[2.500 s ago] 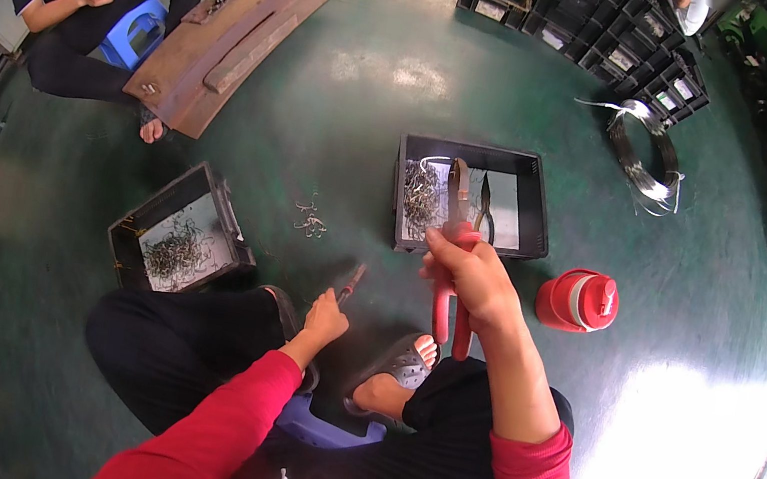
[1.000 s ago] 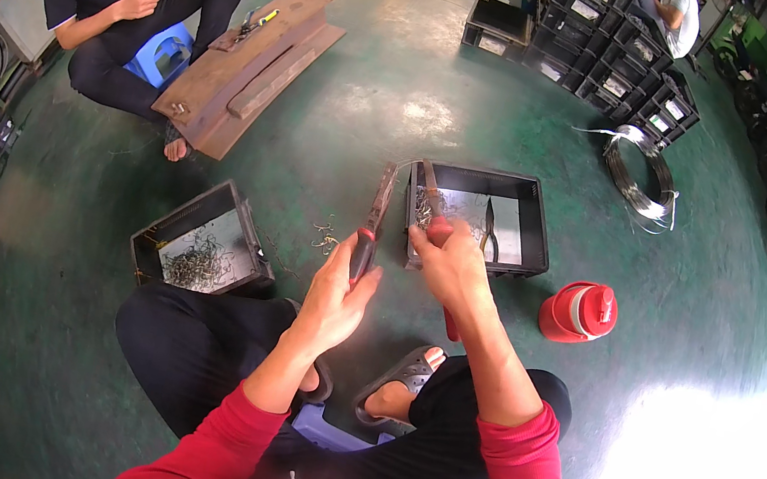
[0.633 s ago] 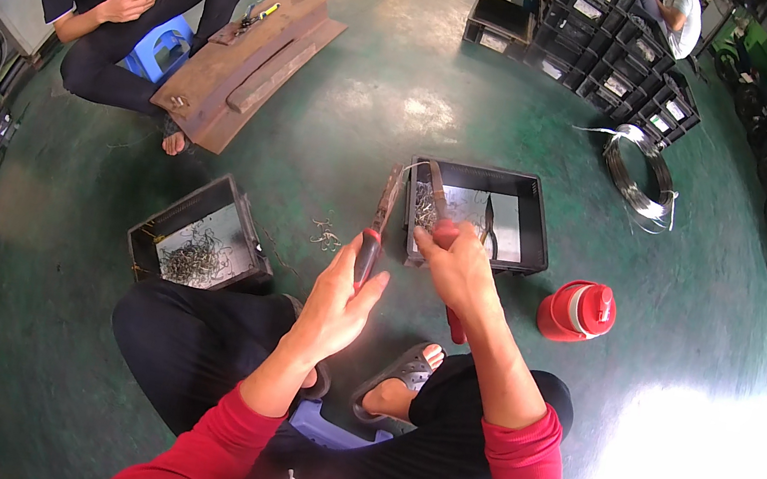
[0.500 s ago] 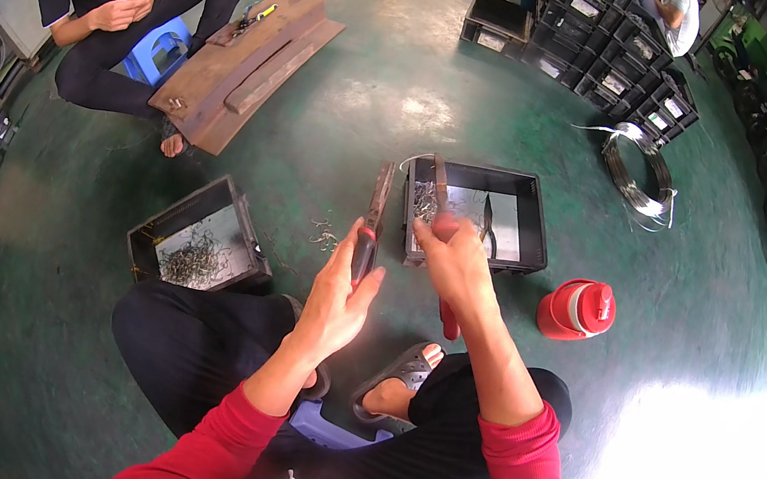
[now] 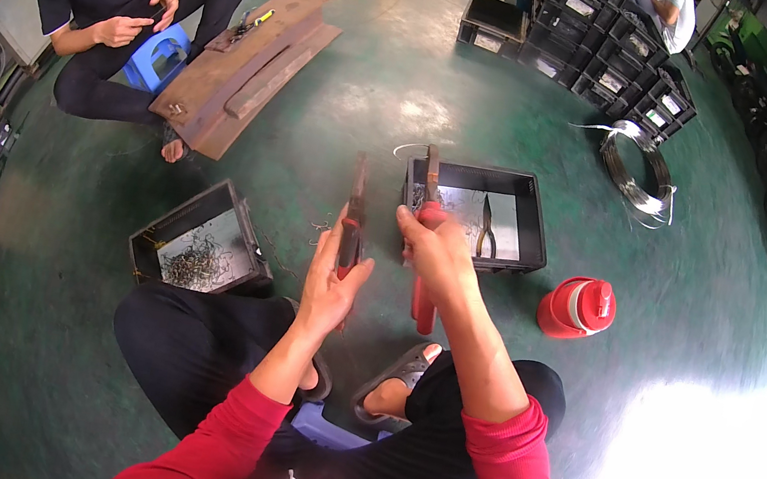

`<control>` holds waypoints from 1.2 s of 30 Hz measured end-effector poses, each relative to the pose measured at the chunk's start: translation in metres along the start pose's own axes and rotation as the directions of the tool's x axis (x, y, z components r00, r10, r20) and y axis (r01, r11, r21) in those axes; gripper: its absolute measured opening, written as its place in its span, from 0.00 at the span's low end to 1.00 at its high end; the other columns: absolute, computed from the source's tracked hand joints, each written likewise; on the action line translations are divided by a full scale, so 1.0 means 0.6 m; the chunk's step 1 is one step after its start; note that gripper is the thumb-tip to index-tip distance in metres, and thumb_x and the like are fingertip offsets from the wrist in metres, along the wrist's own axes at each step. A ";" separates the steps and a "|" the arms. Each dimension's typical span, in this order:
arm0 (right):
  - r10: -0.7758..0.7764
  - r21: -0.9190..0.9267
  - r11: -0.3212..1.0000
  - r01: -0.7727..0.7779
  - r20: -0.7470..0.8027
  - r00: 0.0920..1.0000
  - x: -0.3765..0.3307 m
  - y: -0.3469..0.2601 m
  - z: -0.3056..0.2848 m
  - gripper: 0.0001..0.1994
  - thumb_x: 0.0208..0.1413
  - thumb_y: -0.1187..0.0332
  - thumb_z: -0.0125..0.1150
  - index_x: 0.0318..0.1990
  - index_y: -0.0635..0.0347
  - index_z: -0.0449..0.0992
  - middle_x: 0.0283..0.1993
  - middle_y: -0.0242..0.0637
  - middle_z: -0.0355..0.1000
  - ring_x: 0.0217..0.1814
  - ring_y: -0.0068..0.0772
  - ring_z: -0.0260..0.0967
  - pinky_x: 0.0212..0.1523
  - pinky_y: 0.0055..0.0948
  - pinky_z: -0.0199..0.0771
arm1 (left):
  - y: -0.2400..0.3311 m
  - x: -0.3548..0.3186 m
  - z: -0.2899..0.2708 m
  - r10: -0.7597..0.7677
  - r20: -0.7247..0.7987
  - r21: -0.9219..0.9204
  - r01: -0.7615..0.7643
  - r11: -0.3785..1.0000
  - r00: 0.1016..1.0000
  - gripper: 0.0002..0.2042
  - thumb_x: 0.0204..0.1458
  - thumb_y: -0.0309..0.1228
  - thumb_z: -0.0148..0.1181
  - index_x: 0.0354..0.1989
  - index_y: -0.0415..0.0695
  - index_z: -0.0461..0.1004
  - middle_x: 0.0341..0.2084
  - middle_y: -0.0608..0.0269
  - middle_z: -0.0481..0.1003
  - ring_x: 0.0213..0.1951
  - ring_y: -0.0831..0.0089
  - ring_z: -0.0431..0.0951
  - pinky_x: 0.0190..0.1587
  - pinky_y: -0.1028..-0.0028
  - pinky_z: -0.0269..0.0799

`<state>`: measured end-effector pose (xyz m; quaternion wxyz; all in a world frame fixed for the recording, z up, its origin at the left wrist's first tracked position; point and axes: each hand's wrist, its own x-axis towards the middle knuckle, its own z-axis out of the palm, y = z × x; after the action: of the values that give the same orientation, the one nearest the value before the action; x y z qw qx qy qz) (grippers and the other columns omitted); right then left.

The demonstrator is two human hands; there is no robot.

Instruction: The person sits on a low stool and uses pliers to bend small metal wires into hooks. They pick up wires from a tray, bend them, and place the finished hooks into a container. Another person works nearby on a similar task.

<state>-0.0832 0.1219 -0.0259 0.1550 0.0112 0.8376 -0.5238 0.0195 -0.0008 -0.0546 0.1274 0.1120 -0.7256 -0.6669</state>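
Note:
My left hand (image 5: 327,299) is closed around long-jawed pliers (image 5: 357,203), with red and black handles and brownish jaws pointing away from me. Close by on the right, my right hand (image 5: 447,262) grips red-handled pliers (image 5: 422,311), jaws upward over the near-left part of a black bin (image 5: 538,227). A thin bent wire (image 5: 403,148) curves out at the tip of these pliers; whether the jaws pinch it is unclear. The two tools are apart. Inside the bin lie dark pliers (image 5: 486,231) on a pale sheet, and small wire pieces partly hidden behind my right hand.
Left of my knees a second black bin (image 5: 248,235) holds many bent wire pieces (image 5: 198,255). A red jug (image 5: 577,308) stands on the right, a wire coil (image 5: 636,170) beyond it. A co-worker sits far left beside a brown metal bench (image 5: 212,109). Black crates (image 5: 569,37) are stacked behind.
Both my hands have shifted slightly left with their pliers, and the right-hand pliers stand more upright. The co-worker's hands have moved apart, holding something thin.

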 end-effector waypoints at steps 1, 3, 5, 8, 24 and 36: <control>0.010 0.050 0.999 -0.010 -0.003 1.000 0.002 0.001 0.009 0.20 0.54 0.55 0.60 0.25 0.66 0.71 0.22 0.34 0.68 0.24 0.25 0.65 0.28 0.29 0.65 | -0.002 0.000 0.003 0.101 -0.034 0.126 -0.096 0.987 0.994 0.35 0.50 0.20 0.57 0.68 0.44 0.51 0.50 0.59 0.62 0.47 0.70 0.69 0.48 0.74 0.69; 0.002 0.078 0.997 -0.002 0.001 1.000 0.002 0.000 0.021 0.20 0.54 0.55 0.60 0.23 0.65 0.70 0.20 0.33 0.67 0.22 0.24 0.63 0.26 0.28 0.63 | -0.007 -0.001 0.005 0.184 -0.049 0.210 -0.169 0.963 0.982 0.36 0.49 0.20 0.57 0.69 0.45 0.50 0.51 0.58 0.60 0.48 0.71 0.67 0.47 0.75 0.68; -0.031 0.033 0.999 0.031 0.015 0.999 -0.002 -0.006 0.023 0.20 0.54 0.55 0.60 0.23 0.65 0.70 0.20 0.34 0.67 0.22 0.25 0.64 0.26 0.29 0.64 | -0.012 -0.001 0.008 0.261 -0.058 0.241 -0.240 0.940 0.964 0.36 0.49 0.20 0.57 0.68 0.45 0.51 0.51 0.57 0.61 0.48 0.72 0.67 0.47 0.76 0.68; -0.011 -0.015 1.000 0.011 0.030 0.999 -0.011 -0.022 0.019 0.20 0.54 0.54 0.60 0.28 0.67 0.70 0.23 0.38 0.69 0.26 0.30 0.67 0.30 0.32 0.67 | -0.019 0.000 0.013 0.246 -0.081 0.120 -0.236 0.964 0.966 0.33 0.52 0.21 0.55 0.67 0.43 0.52 0.50 0.57 0.65 0.47 0.73 0.69 0.47 0.76 0.68; -0.012 -0.080 0.997 0.014 0.017 1.000 -0.044 -0.057 0.013 0.27 0.53 0.50 0.61 0.42 0.73 0.68 0.31 0.47 0.73 0.34 0.39 0.72 0.37 0.36 0.70 | -0.003 -0.002 0.000 0.165 -0.129 0.065 -0.157 0.985 0.978 0.35 0.51 0.18 0.54 0.69 0.45 0.48 0.44 0.59 0.65 0.45 0.71 0.70 0.46 0.74 0.69; -0.013 -0.038 0.999 0.017 0.104 0.995 -0.052 -0.070 -0.001 0.31 0.53 0.50 0.58 0.49 0.76 0.63 0.42 0.64 0.72 0.48 0.60 0.71 0.49 0.45 0.70 | 0.007 -0.006 0.009 0.180 -0.103 0.180 -0.160 0.971 0.978 0.37 0.49 0.18 0.55 0.69 0.46 0.49 0.47 0.56 0.65 0.44 0.68 0.70 0.45 0.73 0.70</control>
<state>-0.0612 0.1078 0.0196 0.1942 -0.0254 0.8386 -0.5084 0.0211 0.0057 -0.0510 0.2169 0.0990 -0.7782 -0.5810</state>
